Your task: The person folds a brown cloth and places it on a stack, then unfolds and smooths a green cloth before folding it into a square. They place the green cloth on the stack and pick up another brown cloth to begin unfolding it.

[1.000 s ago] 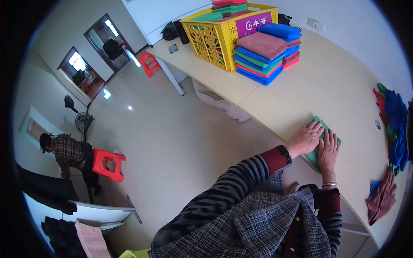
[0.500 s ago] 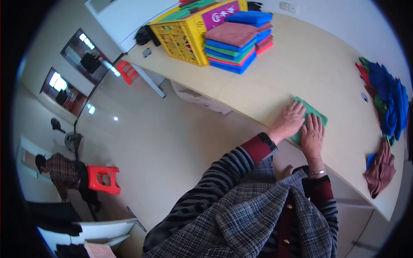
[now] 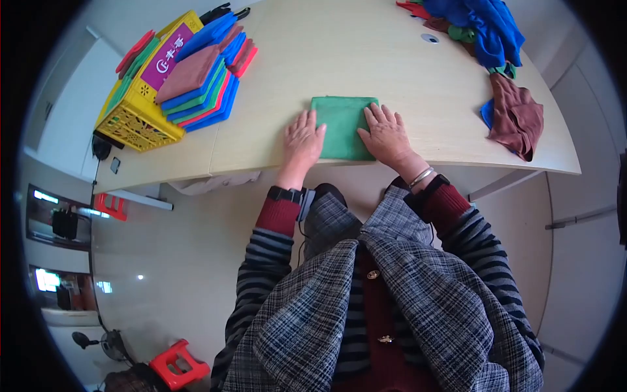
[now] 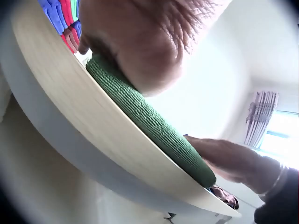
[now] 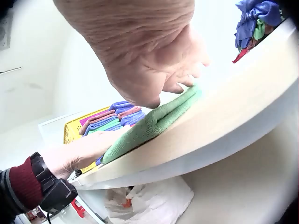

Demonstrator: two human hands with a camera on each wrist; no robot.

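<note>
A folded green towel (image 3: pixel 345 130) lies flat at the table's front edge. My left hand (image 3: pixel 302 142) rests at its left side with fingers extended, fingertips on the tabletop and thumb along the towel's edge. On the opposite side, my right hand (image 3: pixel 392 140) lies over the right edge, fingers spread and pointing away from me. In the left wrist view the towel (image 4: pixel 149 121) appears as a thick ribbed roll of fabric under the palm. Its folded layers show at the side of the towel (image 5: pixel 156 123) in the right wrist view.
Left on the table (image 3: pixel 281 52) stands a stack of folded towels (image 3: pixel 196 91) in several colours, beside a yellow crate (image 3: pixel 140 117). At the right lie a crumpled blue heap (image 3: pixel 483 29) and a brown cloth (image 3: pixel 516 114). A red stool (image 3: pixel 177 366) is on the floor behind.
The head view has swung round to face the table squarely. My hands have moved apart, from on top of the green towel to its left and right sides.
</note>
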